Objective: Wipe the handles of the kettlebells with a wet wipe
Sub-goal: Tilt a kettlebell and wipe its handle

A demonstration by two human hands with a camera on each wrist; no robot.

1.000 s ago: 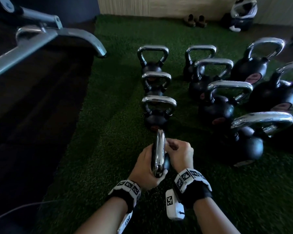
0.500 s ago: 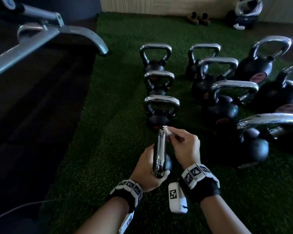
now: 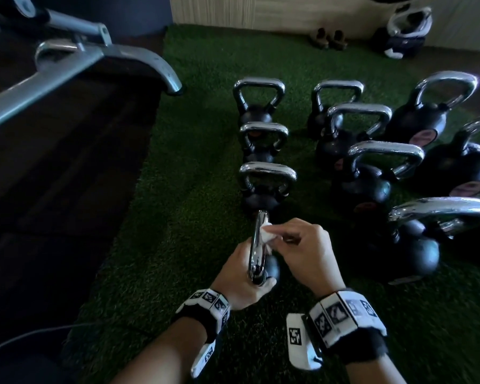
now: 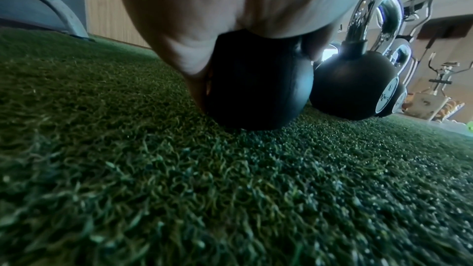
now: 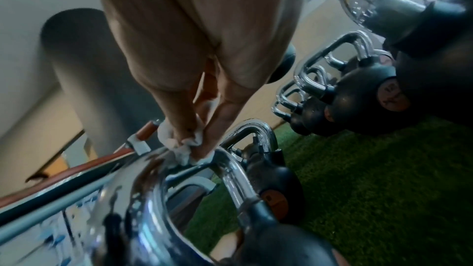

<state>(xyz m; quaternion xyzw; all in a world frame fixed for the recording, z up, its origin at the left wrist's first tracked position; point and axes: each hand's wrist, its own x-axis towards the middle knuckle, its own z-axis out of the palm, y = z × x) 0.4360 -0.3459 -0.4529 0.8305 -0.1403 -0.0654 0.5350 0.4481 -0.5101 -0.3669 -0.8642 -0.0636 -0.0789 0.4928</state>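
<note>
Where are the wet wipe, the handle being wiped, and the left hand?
wet wipe (image 3: 267, 236), head view, crumpled white middle.
handle (image 3: 257, 246), head view, chrome top bar.
left hand (image 3: 237, 278), head view, back of hand.

My left hand (image 3: 240, 275) cups the kettlebell's (image 3: 270, 268) ball from the left; my right hand (image 3: 302, 250) pinches the wet wipe (image 3: 268, 235) against its handle (image 3: 257, 245), fingers curled.
</note>
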